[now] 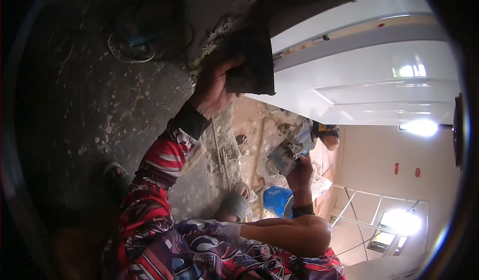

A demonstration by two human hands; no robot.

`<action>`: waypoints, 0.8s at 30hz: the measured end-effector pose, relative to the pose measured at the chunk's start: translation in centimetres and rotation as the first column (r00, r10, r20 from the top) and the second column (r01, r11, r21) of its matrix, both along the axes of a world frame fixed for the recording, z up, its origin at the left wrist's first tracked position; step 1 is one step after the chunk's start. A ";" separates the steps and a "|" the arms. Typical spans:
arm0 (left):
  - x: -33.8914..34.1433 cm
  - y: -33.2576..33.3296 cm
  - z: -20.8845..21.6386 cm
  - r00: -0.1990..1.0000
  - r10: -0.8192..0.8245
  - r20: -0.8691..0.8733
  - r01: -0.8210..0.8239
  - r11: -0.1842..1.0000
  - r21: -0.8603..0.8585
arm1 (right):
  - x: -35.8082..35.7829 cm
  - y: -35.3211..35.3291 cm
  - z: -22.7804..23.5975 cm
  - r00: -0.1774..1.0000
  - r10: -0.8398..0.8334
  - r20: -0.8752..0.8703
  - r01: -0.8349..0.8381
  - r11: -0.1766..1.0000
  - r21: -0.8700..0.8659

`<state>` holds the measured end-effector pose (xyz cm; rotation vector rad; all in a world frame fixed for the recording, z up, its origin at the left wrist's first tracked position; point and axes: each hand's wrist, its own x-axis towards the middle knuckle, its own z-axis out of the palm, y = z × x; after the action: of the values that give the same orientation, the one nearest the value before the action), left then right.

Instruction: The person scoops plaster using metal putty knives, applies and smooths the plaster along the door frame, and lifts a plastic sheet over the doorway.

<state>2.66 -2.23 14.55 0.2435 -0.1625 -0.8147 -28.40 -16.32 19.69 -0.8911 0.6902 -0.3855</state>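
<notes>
Dark rectangular plate (257,65) is held up in our left hand (217,85), in front of the near edge of a white panelled door (369,88) as we see it and beside a rough, crumbled edge of masonry (209,48). We have the thumb laid over the plate's face, with the other fingers mostly hidden behind or beneath it, so that we pinch it by its lower left side. Shadow keeps us from telling whether it is a tile or a tool, or whether it touches the masonry.

Lower and to the right, our right hand (299,172) is closed about a grey, smeared piece (283,160), with a paler, lumpy mass (302,139) just beyond it; we cannot tell quite how the fingers lie, for they are dark and partly covered.

Below that hand, a blue bucket (277,200) stands near our bare knee (314,230). We wear a red, black and white patterned sleeve (159,160) with a black cuff (191,120). A sandalled foot (239,195) rests on the grey, paint-spattered floor (124,115), where a pale loop (130,60) lies well apart from us. Beyond the bucket, a white metal frame (349,215) stands before a pale wall (384,150).
</notes>
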 end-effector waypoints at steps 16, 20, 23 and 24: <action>-0.4 -1.0 1.3 0.997 -0.031 -0.065 0.020 0.987 -0.161 | -0.3 0.5 1.1 0.999 -0.030 0.016 0.030 0.999 -0.043; 0.1 -0.7 2.4 0.995 -0.099 -0.033 0.090 0.976 -0.196 | -0.5 0.3 1.1 1.000 -0.019 0.002 0.020 0.998 -0.061; -0.2 -0.7 2.8 0.996 -0.091 -0.011 0.088 0.978 -0.189 | -0.3 0.4 1.3 1.000 -0.021 0.021 0.022 0.998 -0.063; -0.3 -0.7 2.8 0.992 -0.116 0.040 0.123 0.963 -0.239 | -0.3 0.4 1.4 1.000 -0.020 0.024 0.022 0.998 -0.063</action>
<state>2.39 -2.89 17.35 0.0142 -0.3006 -0.9033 -28.70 -15.88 21.06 -0.9388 0.6694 -0.4380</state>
